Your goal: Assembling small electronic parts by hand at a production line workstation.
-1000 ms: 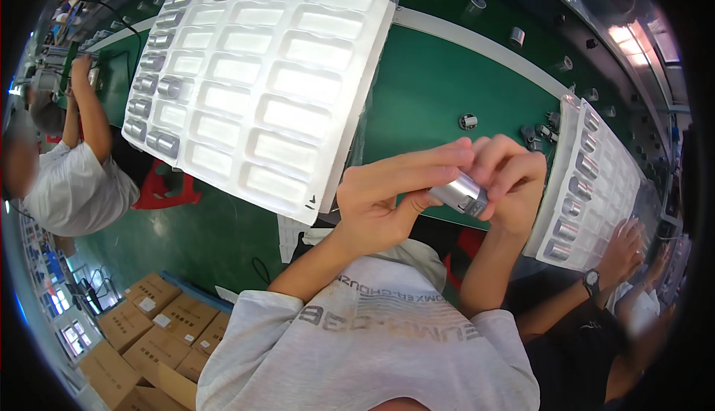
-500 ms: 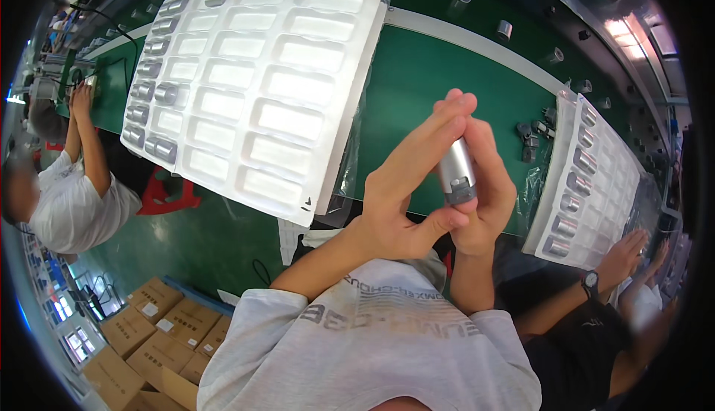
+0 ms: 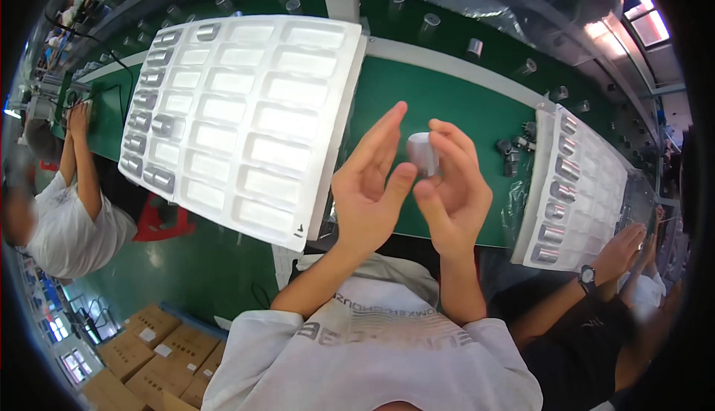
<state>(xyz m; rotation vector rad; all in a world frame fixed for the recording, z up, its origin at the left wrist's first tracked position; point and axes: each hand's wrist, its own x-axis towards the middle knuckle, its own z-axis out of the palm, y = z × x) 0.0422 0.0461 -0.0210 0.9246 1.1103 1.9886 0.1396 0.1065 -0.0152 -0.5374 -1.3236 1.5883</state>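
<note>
A short silver metal cylinder (image 3: 422, 153), slightly blurred, is in front of me above the green bench. My right hand (image 3: 459, 196) has it at the fingertips, with the thumb below it. Close by on the left, my left hand (image 3: 370, 191) is open, fingers stretched up and thumb apart, with a gap to the cylinder. To the left of my hands lies a white moulded tray (image 3: 300, 124) with rows of rectangular pockets. Similar silver cylinders (image 3: 161, 179) lie in its far-left column and a few other pockets.
A second white tray (image 3: 577, 210) with silver cylinders lies at right, where another person's arm with a watch (image 3: 588, 275) reaches in. Small dark parts (image 3: 510, 156) sit beside it. Several cylinders (image 3: 474, 48) stand on a green strip behind. Cardboard boxes (image 3: 167, 336) are at lower left.
My hands have parted and moved left; before, both were wrapped round the cylinder. Now the left is off it and the cylinder stays with the right. The view has shifted slightly.
</note>
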